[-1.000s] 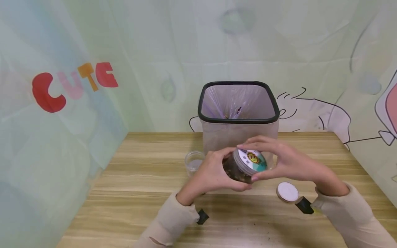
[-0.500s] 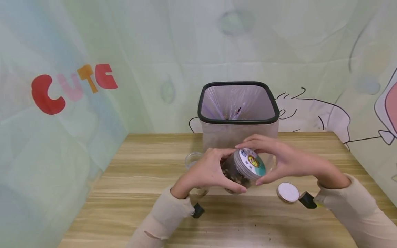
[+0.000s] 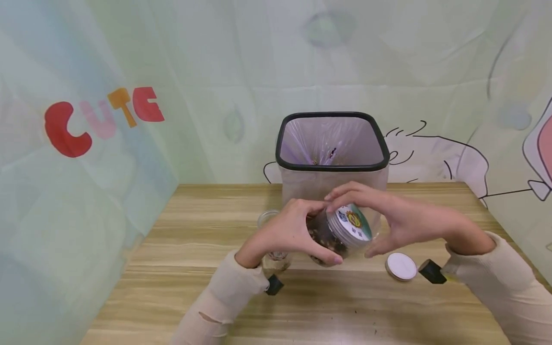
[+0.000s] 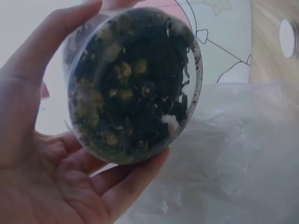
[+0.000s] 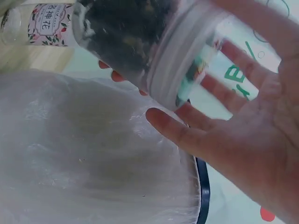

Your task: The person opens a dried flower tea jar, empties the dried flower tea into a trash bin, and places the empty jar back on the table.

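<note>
My left hand [image 3: 293,232] grips a clear screw-top jar [image 3: 321,235] around its side, thumb below and fingers over the top. Dark stuff with pale yellowish bits fills the jar, as its base [image 4: 140,93] shows in the left wrist view. The jar is tilted, its lid [image 3: 354,223] facing right; a white and green label with a cartoon sun covers the lid. Around that lid my right hand [image 3: 401,220] is spread, fingertips at its upper edge and thumb apart from it. In the right wrist view the lid's ridged rim [image 5: 180,51] lies close to loosely spread fingers.
Behind the hands stands a bin [image 3: 332,168] with a black rim and clear liner. A white round lid [image 3: 402,266] lies on the wooden table [image 3: 207,230] at right. A clear container [image 3: 267,216] and a jar with a flowered label [image 5: 51,23] stand at left, partly hidden.
My right thumb has come away from the lid's lower edge, and the right hand has turned slightly. The lid's label has rotated. My left hand keeps its hold on the jar.
</note>
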A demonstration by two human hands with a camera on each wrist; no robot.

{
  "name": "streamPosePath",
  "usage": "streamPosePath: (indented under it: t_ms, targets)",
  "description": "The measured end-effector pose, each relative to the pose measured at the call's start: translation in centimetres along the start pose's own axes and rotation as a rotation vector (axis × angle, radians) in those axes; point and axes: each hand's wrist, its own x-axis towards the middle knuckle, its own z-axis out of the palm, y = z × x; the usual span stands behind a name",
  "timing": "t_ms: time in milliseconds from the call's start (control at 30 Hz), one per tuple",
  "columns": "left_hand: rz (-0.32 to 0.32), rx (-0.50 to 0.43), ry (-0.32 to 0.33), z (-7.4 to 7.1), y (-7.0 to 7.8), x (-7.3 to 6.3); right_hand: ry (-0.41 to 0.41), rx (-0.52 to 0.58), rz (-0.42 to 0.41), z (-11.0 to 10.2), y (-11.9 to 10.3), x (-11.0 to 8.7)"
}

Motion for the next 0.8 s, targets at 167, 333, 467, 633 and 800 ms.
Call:
streamPosePath:
  t_ms: [167, 333, 467, 633, 800]
  targets:
    - [0.000, -0.043, 0.035, -0.2, 0.2, 0.0, 0.075, -0.118, 0.236, 0.5, -0.8, -0.4]
    - [0.000, -0.034, 0.040, -0.4, 0.4, 0.0, 0.075, -0.167, 0.468, 0.6, -1.6, -0.3]
    - [0.007, 0.002, 0.034, -0.5, 0.5, 0.1, 0.082, -0.158, 0.481, 0.6, -1.7, -0.1]
    - [0.001, 0.016, 0.037, -0.5, 0.6, 0.2, 0.107, -0.127, 0.415, 0.6, -1.4, -0.1]
    - [-0.014, 0.038, 0.029, -0.5, 0.6, 0.1, 0.103, -0.115, 0.371, 0.4, -1.2, -0.2]
